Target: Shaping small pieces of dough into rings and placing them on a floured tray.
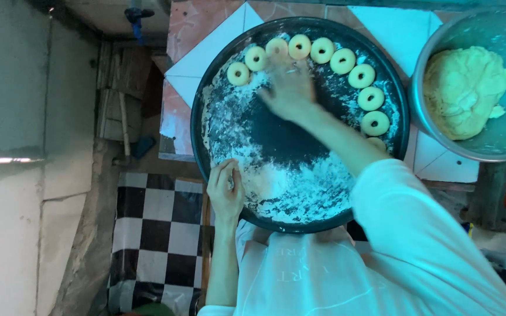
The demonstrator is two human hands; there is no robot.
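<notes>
A round black tray (205, 99) dusted with white flour lies in front of me. Several pale ring-shaped dough pieces (342, 60) line its far and right rim. My right hand (288, 88) reaches across the tray with fingers spread, its fingertips touching a dough ring (276, 47) at the far rim. My left hand (225, 188) rests on the near left rim of the tray, fingers curled over the edge.
A metal bowl (440, 41) with a lump of yellow dough (464, 90) stands at the right. The tray sits on a red-and-white tiled counter (206, 29). A checkered floor (153, 246) and a grey wall (24, 175) lie to the left.
</notes>
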